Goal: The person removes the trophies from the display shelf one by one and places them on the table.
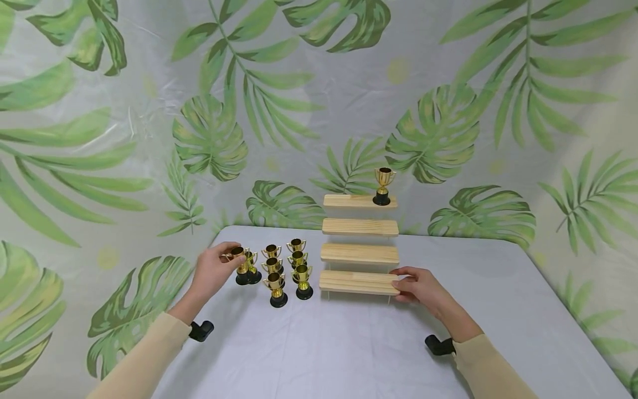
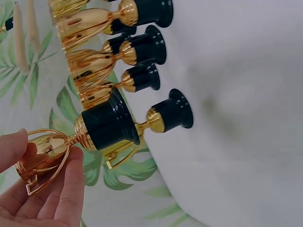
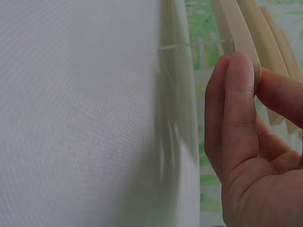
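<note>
My left hand [image 1: 211,273] grips a small gold trophy cup [image 2: 106,124] by its bowl, fingers and thumb on either side. The cup's black base points away from the palm in the left wrist view. Right behind it stands another gold trophy [image 2: 173,113] on the table. At the right end of the lowest step of a wooden tiered stand [image 1: 356,281], my right hand [image 1: 423,291] pinches the board between thumb and fingers. Another trophy [image 1: 382,187] stands upright on the top step, toward its right end.
Several more trophies [image 1: 278,299] stand in two rows between the left hand and the stand. Thin clear legs [image 3: 196,45] support the lowest board. A white cloth [image 1: 299,354] covers the table, and a leaf-patterned sheet [image 1: 349,100] hangs behind it.
</note>
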`<state>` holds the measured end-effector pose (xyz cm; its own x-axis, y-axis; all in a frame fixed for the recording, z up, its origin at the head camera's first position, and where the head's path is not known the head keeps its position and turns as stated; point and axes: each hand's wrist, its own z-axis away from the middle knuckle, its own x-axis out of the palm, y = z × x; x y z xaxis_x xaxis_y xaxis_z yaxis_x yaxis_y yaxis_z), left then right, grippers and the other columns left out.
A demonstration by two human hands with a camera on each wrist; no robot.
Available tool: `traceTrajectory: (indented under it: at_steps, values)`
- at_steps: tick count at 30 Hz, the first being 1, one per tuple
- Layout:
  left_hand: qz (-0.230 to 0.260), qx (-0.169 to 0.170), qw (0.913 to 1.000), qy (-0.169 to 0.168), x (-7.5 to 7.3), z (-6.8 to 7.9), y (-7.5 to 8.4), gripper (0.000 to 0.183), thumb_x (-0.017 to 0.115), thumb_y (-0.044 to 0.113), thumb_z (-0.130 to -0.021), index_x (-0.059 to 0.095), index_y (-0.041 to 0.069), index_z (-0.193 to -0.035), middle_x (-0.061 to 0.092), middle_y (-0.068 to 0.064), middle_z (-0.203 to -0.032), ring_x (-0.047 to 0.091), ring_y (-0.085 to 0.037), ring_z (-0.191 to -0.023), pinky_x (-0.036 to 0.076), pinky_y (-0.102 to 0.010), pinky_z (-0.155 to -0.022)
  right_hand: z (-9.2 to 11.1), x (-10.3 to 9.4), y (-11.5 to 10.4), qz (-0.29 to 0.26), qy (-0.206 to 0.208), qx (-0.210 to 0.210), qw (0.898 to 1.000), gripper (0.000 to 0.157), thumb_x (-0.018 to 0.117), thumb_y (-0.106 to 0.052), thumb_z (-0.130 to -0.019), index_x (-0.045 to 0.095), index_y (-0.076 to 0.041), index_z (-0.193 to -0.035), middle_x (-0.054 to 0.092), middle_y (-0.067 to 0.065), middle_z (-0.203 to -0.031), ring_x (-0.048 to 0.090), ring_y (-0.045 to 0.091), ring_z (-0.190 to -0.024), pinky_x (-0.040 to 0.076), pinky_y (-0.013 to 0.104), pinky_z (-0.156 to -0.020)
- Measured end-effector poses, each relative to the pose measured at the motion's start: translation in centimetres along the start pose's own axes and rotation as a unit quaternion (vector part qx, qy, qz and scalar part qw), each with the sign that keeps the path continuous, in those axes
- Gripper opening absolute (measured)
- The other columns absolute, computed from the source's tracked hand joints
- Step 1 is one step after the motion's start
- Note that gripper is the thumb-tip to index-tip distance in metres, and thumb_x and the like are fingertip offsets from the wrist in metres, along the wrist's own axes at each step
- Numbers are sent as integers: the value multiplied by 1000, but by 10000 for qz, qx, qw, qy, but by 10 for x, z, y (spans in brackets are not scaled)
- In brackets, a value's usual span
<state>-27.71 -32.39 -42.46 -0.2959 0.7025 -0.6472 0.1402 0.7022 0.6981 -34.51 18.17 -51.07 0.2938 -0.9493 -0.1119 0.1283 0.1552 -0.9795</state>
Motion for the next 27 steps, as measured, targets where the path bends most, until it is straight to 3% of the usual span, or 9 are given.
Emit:
traceTrajectory:
  at_steps: [15, 27]
  values:
    - [15, -279, 9996, -59, 29, 9, -29, 40, 76, 23, -92, 67, 9, -129, 68, -15, -119, 63, -24, -85, 50, -34, -63, 0, -1, 0, 44, 50, 13, 10000, 49, 73, -12, -94, 55, 6, -136, 63, 17, -102, 67, 19, -80, 60, 30, -71]
    - [-93, -129, 9998, 92, 44, 9, -45, 38, 80, 20, -89, 69, 7, -123, 71, -14, -110, 66, -24, -84, 53, -36, -69, 3, 1, -2, 80, 45, 51, 9999, 51, 73, -14, -94, 54, 5, -137, 63, 16, -102, 67, 19, -79, 61, 30, -70]
